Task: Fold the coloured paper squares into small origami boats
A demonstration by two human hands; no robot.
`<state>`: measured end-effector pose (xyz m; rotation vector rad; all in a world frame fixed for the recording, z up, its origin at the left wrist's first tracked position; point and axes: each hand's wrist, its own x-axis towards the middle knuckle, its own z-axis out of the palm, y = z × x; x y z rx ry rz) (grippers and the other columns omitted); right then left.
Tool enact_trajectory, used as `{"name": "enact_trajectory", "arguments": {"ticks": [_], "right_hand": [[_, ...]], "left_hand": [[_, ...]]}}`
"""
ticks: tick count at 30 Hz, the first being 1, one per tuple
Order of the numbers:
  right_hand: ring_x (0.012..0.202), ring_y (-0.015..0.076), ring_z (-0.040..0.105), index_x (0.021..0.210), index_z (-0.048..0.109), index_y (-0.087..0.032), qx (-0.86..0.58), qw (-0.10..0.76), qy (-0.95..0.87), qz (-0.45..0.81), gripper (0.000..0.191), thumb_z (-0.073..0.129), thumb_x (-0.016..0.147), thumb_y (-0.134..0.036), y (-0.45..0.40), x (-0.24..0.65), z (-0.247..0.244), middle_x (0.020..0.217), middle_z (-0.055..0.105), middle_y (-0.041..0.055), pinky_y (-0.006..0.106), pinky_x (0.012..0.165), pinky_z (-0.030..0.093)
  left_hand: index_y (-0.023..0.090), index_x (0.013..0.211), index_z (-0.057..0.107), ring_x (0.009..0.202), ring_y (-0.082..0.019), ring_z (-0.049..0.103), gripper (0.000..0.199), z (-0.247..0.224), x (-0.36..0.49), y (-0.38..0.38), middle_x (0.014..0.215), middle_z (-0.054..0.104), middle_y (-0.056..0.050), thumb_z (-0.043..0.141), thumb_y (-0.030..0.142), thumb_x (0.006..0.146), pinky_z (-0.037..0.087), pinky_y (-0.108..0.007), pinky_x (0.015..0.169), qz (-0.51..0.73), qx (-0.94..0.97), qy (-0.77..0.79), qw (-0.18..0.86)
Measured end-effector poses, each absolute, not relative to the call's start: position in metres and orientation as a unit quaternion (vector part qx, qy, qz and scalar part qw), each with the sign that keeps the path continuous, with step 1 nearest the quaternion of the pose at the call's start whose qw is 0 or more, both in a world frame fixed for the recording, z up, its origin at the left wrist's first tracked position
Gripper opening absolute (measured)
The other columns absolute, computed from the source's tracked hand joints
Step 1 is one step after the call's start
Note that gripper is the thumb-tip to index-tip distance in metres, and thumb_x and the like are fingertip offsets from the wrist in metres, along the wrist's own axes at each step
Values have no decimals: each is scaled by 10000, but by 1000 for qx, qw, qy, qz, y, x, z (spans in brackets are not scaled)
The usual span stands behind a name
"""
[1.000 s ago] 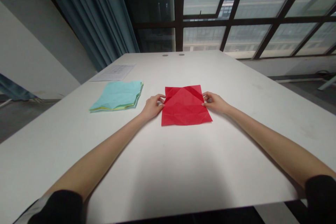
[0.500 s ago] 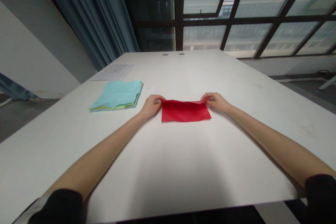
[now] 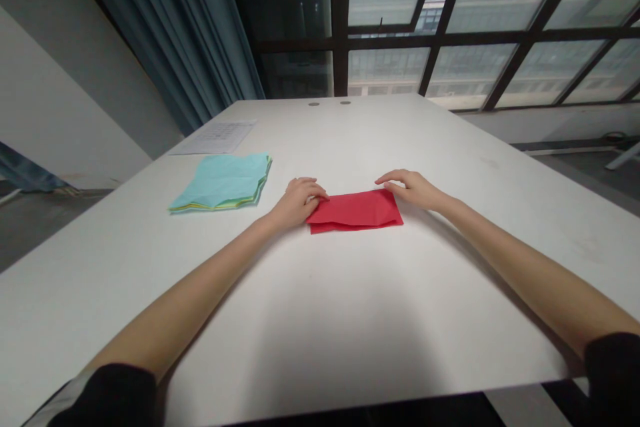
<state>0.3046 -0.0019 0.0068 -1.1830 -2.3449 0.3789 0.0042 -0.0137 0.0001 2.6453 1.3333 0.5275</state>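
A folded red sheet (image 3: 356, 210) lies on the white table (image 3: 330, 320), its upper layer down over a lower one that peeks out along the near edge. At its left end my left hand (image 3: 297, 203) has thumb and fingertips on the upper layer, pinching that corner. My right hand (image 3: 413, 189) is at the far right corner, fingers apart and holding nothing, with its fingertips at or just above the sheet's far edge.
Left of the hands is a stack of light blue cloths or papers (image 3: 223, 180) with yellow-green layers beneath. Behind it lies a printed sheet (image 3: 215, 137). Two round discs sit by the table's far edge, before windows and a blue curtain (image 3: 200, 33).
The red sheet's raised far part has come down toward me and now lies nearly flat. My right hand has let go of its corner; my left hand has moved slightly right, onto the sheet.
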Motion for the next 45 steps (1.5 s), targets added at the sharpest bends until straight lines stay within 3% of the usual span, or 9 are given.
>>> {"name": "enact_trajectory", "arguments": {"ticks": [4, 9, 17, 25, 28, 32, 36, 41, 45], "right_hand": [[1213, 264, 469, 1248, 547, -211, -373, 150, -909, 108, 419, 393, 897, -382, -17, 285, 11, 1286, 551, 93, 455, 1016, 341], [1347, 309, 262, 1419, 299, -223, -382, 45, -916, 113, 613, 320, 893, -536, -28, 274, -3, 1471, 279, 117, 556, 1068, 182], [1372, 311, 162, 1448, 188, -258, -389, 26, -910, 144, 673, 319, 874, -586, -27, 286, -16, 1501, 167, 111, 564, 1085, 132], [1379, 333, 102, 1455, 117, -284, -404, -13, -898, 171, 808, 418, 800, -648, -23, 301, -14, 1515, 109, 123, 614, 1071, 39], [1363, 350, 190, 1447, 196, -259, -386, 5, -907, 169, 873, 519, 736, -650, -21, 304, -7, 1496, 203, 156, 629, 1059, 52], [1256, 339, 397, 1330, 439, -262, -363, 63, -916, 158, 748, 605, 689, -610, -20, 305, 7, 1373, 446, 129, 648, 1042, 69], [1134, 314, 508, 1181, 576, -257, -361, 88, -918, 137, 617, 642, 665, -587, -19, 304, 17, 1221, 579, 100, 635, 1035, 107], [892, 211, 599, 929, 680, -219, -313, 132, -938, 74, 281, 538, 825, -438, -19, 300, 22, 962, 685, 58, 446, 963, 324], [813, 192, 605, 840, 681, -188, -289, 134, -945, 74, 284, 520, 842, -422, -21, 298, 25, 871, 688, 63, 350, 816, 404]], "left_hand": [[182, 1285, 489, 1312, -241, 330, 441, 6, 24, -28, 1364, 468, -84, 342, 359, 909, 249, -434, 1064, 97, 910, 395, 77], [201, 1421, 255, 1388, -242, 154, 540, 0, 32, -38, 1504, 193, -107, 244, 435, 934, 184, -488, 1078, 3, 915, 392, 98], [299, 1442, 140, 1395, -235, 117, 575, -8, 21, -36, 1517, 114, -76, 228, 524, 921, 111, -508, 1084, -15, 917, 380, 120], [300, 1448, 86, 1398, -261, 90, 690, -8, 5, -31, 1520, 64, -73, 257, 629, 866, 34, -541, 1079, -36, 908, 396, 128], [313, 1447, 72, 1399, -259, 80, 680, -9, 3, -31, 1521, 52, -64, 248, 627, 869, 31, -543, 1078, -39, 909, 394, 132], [326, 1445, 68, 1399, -254, 83, 669, -10, 1, -29, 1522, 53, -56, 262, 615, 873, 19, -540, 1080, -36, 913, 385, 133], [311, 1446, 85, 1398, -260, 87, 677, -9, -1, -28, 1521, 61, -62, 277, 613, 871, 8, -545, 1080, -41, 912, 385, 137], [325, 1443, 93, 1399, -270, 60, 673, -5, -2, -26, 1523, 35, -65, 269, 623, 866, 17, -565, 1073, -52, 906, 392, 151], [329, 1442, 85, 1402, -263, 26, 676, -4, -2, -24, 1525, -1, -67, 258, 633, 864, 24, -563, 1074, -66, 903, 394, 160]]}}
